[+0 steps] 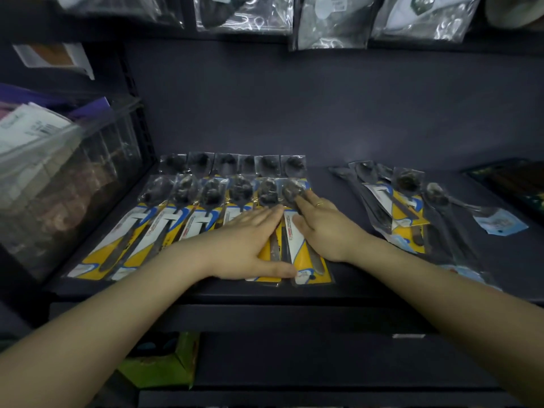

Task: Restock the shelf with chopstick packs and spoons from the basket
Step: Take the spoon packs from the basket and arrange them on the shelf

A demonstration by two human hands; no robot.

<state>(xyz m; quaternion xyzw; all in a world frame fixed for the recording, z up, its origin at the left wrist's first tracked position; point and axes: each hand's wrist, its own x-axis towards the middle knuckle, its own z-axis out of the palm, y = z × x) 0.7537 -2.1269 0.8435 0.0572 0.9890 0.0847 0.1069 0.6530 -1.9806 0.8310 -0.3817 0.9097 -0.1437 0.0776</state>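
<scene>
Several spoon packs with yellow and blue cards (164,228) lie side by side in two rows on the dark shelf (338,142). My left hand (250,245) lies flat on the packs near the right end of the row, fingers straight. My right hand (323,228) rests with straight fingers on the rightmost pack (297,237), fingertips at its spoon bowl. A looser pile of spoon packs (403,207) lies further right on the shelf. No basket or chopstick pack is plainly visible.
A clear plastic bin (59,178) with papers stands at the left of the shelf. Bagged goods (329,22) hang above. A dark flat pack (512,184) lies at the far right. A green box (164,363) sits on the level below.
</scene>
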